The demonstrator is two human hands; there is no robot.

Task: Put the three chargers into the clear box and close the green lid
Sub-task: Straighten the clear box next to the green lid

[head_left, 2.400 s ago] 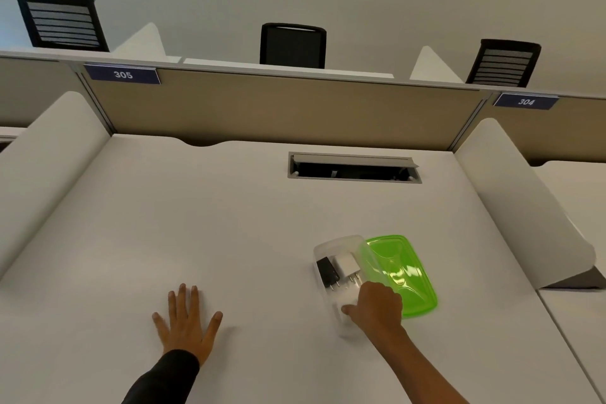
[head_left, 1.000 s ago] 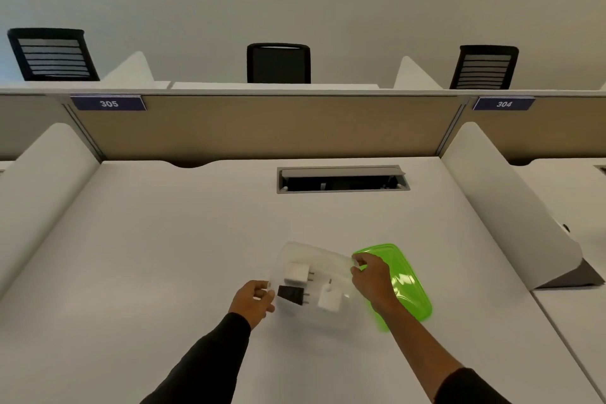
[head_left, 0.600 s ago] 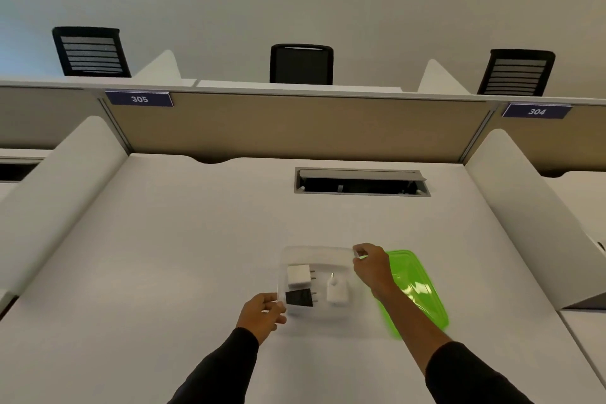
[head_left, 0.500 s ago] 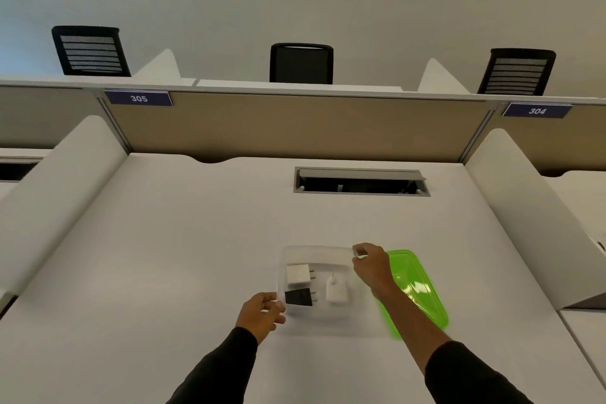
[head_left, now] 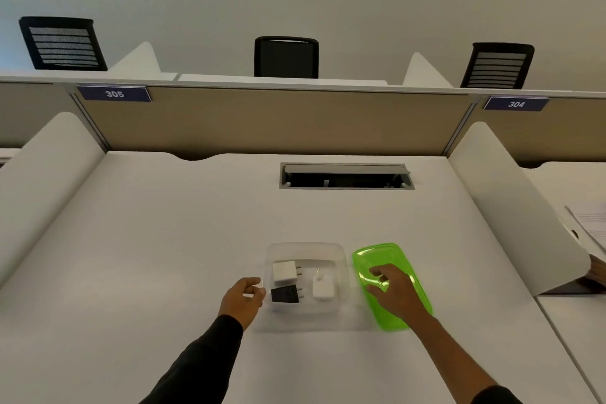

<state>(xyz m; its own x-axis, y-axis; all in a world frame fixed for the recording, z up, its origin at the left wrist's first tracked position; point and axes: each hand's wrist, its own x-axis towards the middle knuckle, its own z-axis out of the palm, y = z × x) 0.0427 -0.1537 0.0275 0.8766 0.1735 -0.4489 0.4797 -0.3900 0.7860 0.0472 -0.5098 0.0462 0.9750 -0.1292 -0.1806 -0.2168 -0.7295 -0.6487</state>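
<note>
Part of the green lid (head_left: 398,311) is hidden under the right hand (head_left: 395,293), so whether it is gripped cannot be told — the fingers are seen spread flat on it. That hand has been moved off the box (head_left: 306,275) rim since earlier. The box's left wall is pinched by the left hand (head_left: 242,300). Three chargers (head_left: 284,272) lie inside.

White desk (head_left: 164,239), tan partition (head_left: 278,121), black chairs (head_left: 286,57) behind.

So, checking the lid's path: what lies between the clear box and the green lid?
Head view: only bare desk between clear box and green lid.
</note>
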